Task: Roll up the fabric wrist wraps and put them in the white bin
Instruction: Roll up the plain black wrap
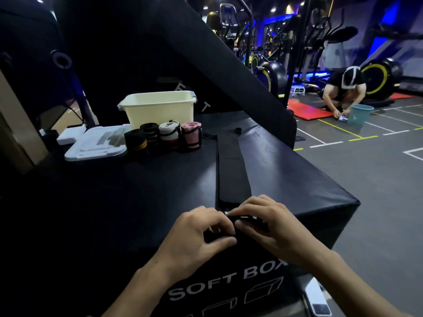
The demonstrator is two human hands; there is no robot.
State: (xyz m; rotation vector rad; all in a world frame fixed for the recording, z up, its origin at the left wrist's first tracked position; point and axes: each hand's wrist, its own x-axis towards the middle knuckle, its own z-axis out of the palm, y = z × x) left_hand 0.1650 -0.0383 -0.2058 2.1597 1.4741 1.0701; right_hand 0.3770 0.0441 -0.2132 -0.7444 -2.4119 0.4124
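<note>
Head view: both hands start a roll at the near end of a black wrap.
Left hand (pixel 206 229) and right hand (pixel 265 220) pinch the black wrist wrap (pixel 232 175), laid straight along the desk (pixel 114 197) for rolling; four rolled wraps (pixel 163 137) wait beside the white bin (pixel 158 108).

A long black fabric wrist wrap (pixel 232 170) lies stretched flat along the top of a black padded vinyl box (pixel 297 179) printed "SOFT BOX". At its near end the left hand (pixel 201 234) and right hand (pixel 267 223) pinch the rolled start with curled fingers. Farther back stand four rolled wraps (pixel 163 137), black, black, white and pink, just before a cream-white plastic bin (pixel 158 108), its white lid (pixel 96 145) lying beside.
</note>
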